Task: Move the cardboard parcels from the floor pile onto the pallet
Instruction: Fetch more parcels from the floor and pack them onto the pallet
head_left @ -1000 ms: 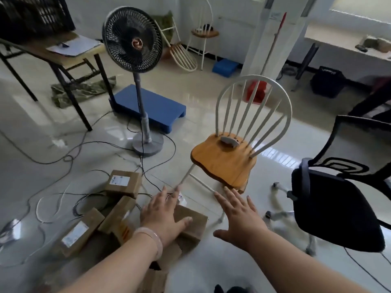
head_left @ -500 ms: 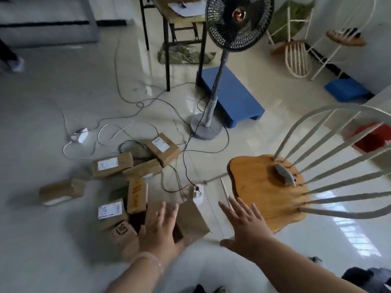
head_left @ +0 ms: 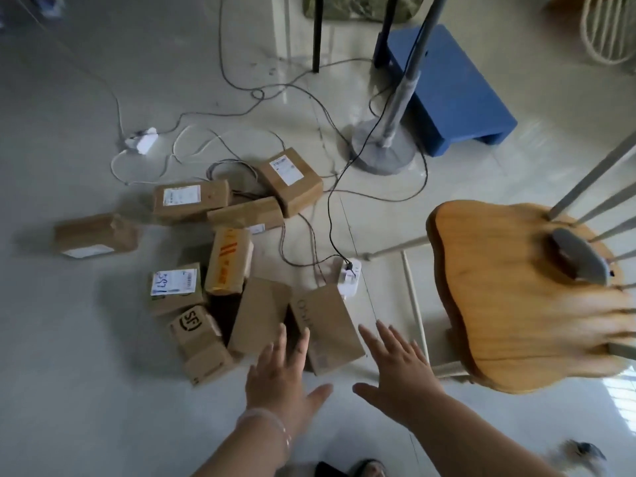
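Several brown cardboard parcels lie in a loose pile on the pale floor. Nearest me is a flat parcel [head_left: 327,330], with a plain one [head_left: 258,315] to its left and an "SF" box [head_left: 201,342] further left. Others, like a labelled box [head_left: 290,180], sit farther out. My left hand [head_left: 278,380], fingers spread, hovers over the near edge of the pile and holds nothing. My right hand [head_left: 399,370] is also spread and empty, just right of the flat parcel. The blue pallet [head_left: 451,87] stands at the upper right, bare.
A wooden chair [head_left: 509,297] fills the right side, close to my right hand. A fan stand [head_left: 385,149] rises between the pile and the pallet. Cables [head_left: 309,235] and a white plug adapter [head_left: 349,277] trail across the floor around the parcels. Table legs [head_left: 316,32] stand at the top.
The view has tilted down and swung left, bringing the whole pile into sight. My left hand has come off the near parcel; both hands stay spread and empty.
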